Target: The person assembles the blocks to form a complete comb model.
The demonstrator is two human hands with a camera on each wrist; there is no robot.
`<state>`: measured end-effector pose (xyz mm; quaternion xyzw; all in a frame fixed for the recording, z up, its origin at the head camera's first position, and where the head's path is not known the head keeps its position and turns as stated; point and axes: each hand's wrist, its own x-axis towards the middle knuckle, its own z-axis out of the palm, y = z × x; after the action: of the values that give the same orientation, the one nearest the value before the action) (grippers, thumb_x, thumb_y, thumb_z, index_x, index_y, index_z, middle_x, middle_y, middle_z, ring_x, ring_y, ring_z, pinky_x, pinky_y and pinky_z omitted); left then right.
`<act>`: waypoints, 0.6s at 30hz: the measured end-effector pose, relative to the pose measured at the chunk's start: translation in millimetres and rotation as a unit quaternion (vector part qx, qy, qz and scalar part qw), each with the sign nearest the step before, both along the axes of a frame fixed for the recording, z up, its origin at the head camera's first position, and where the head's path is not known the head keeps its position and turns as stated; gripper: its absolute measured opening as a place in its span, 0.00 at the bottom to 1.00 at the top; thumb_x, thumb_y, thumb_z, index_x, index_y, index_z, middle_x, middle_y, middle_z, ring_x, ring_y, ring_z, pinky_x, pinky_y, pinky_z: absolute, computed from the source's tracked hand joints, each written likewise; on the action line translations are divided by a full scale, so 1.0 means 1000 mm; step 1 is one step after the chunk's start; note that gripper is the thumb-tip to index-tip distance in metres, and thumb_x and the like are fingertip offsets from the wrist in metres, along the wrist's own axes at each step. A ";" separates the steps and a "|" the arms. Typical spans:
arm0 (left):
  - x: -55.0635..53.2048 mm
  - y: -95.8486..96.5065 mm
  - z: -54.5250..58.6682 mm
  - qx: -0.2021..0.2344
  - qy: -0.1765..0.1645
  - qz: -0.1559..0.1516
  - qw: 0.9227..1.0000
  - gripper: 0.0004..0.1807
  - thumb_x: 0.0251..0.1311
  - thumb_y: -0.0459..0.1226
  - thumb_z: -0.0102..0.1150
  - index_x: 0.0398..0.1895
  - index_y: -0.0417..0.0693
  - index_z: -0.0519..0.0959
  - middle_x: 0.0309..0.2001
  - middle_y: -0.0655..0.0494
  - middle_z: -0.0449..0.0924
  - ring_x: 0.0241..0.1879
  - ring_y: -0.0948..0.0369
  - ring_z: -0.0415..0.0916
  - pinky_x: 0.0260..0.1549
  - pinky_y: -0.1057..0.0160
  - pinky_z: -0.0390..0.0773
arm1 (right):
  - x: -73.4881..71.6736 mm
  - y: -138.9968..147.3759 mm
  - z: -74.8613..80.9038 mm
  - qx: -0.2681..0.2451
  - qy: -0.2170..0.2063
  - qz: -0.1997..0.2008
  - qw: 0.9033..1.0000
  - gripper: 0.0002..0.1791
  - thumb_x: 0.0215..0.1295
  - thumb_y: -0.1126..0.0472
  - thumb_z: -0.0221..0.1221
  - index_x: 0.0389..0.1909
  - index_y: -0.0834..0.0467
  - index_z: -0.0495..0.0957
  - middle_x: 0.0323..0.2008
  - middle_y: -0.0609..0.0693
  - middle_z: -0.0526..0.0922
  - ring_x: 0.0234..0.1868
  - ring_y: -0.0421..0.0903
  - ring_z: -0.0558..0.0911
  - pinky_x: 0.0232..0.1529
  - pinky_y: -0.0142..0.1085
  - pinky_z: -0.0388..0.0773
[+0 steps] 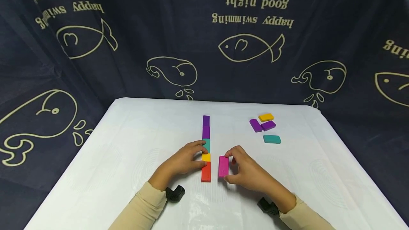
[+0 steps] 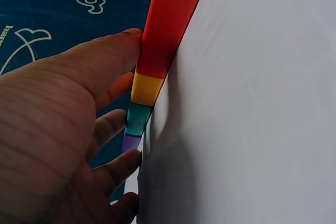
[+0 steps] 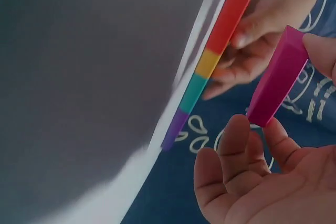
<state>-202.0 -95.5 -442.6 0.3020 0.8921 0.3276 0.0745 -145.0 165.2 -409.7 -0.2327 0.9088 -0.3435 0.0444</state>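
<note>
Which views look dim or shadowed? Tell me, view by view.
Head: bright, with a soft shadow under the right hand; left wrist: a grey shadow on the white tabletop beside the block row; right wrist: dimmest, the tabletop mostly dark grey with a paler edge.

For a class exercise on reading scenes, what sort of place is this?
Probably a makeshift tabletop filming corner: dark-blue fish-printed cloth backdrop, white-covered table, and a black wrist-worn camera.

Dark cloth (image 1: 204,42): hanging as backdrop, bearing pale outlined fish (image 1: 251,48), whales (image 1: 322,76) and upside-down lettering (image 1: 252,20)
Table (image 1: 231,127): showing white, rounding at the far corners
</note>
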 end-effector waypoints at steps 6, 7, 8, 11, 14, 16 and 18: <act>-0.001 -0.001 0.001 0.001 0.002 -0.005 1.000 0.15 0.62 0.42 0.65 0.51 0.53 0.79 0.71 0.49 0.65 0.70 0.45 0.59 0.68 0.44 0.59 | 0.005 -0.013 -0.002 0.003 -0.019 0.037 0.999 0.28 0.50 0.57 0.73 0.50 0.51 0.70 0.44 0.44 0.72 0.43 0.44 0.75 0.41 0.32 0.76; 0.000 -0.001 0.001 0.001 0.002 -0.005 1.000 0.15 0.62 0.42 0.65 0.51 0.53 0.79 0.71 0.49 0.65 0.70 0.45 0.59 0.68 0.44 0.59 | 0.006 -0.015 -0.002 0.003 -0.024 0.041 0.999 0.28 0.50 0.57 0.73 0.50 0.51 0.70 0.43 0.45 0.72 0.42 0.44 0.75 0.40 0.32 0.76; 0.000 -0.001 0.001 0.001 0.002 -0.005 1.000 0.15 0.62 0.42 0.65 0.51 0.53 0.79 0.71 0.49 0.65 0.70 0.45 0.59 0.68 0.44 0.59 | 0.007 -0.017 -0.001 0.005 -0.027 0.044 0.999 0.28 0.50 0.57 0.73 0.50 0.51 0.70 0.43 0.45 0.72 0.42 0.44 0.75 0.40 0.32 0.76; 0.000 -0.001 0.001 0.002 0.003 -0.005 1.000 0.15 0.62 0.42 0.65 0.51 0.53 0.79 0.71 0.49 0.65 0.70 0.45 0.59 0.68 0.44 0.59 | 0.009 -0.020 -0.001 0.011 -0.032 0.056 0.998 0.27 0.50 0.56 0.73 0.49 0.51 0.71 0.43 0.46 0.73 0.41 0.44 0.75 0.40 0.32 0.75; 0.001 -0.001 0.001 0.004 0.005 -0.007 1.000 0.15 0.62 0.41 0.65 0.50 0.53 0.79 0.71 0.48 0.65 0.70 0.45 0.60 0.68 0.44 0.59 | 0.012 -0.024 -0.001 0.019 -0.035 0.068 0.997 0.27 0.50 0.56 0.73 0.49 0.51 0.71 0.42 0.46 0.73 0.41 0.44 0.75 0.41 0.32 0.75; 0.001 -0.001 0.001 0.005 0.005 -0.007 1.000 0.15 0.62 0.41 0.65 0.50 0.53 0.79 0.71 0.48 0.65 0.70 0.45 0.60 0.68 0.44 0.59 | 0.014 -0.026 -0.002 0.022 -0.034 0.076 0.996 0.27 0.50 0.56 0.73 0.49 0.52 0.71 0.42 0.45 0.72 0.41 0.43 0.75 0.41 0.31 0.75; 0.000 -0.001 0.001 0.005 0.006 -0.008 1.000 0.14 0.62 0.41 0.65 0.50 0.53 0.79 0.71 0.48 0.65 0.70 0.45 0.60 0.68 0.44 0.59 | 0.015 -0.029 -0.003 0.025 -0.033 0.084 0.996 0.27 0.50 0.55 0.73 0.49 0.51 0.71 0.41 0.45 0.72 0.40 0.42 0.74 0.40 0.30 0.75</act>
<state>-201.7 -96.5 -441.7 0.3113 0.8887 0.3292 0.0698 -129.7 136.5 -413.2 -0.2951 0.8926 -0.3229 0.1089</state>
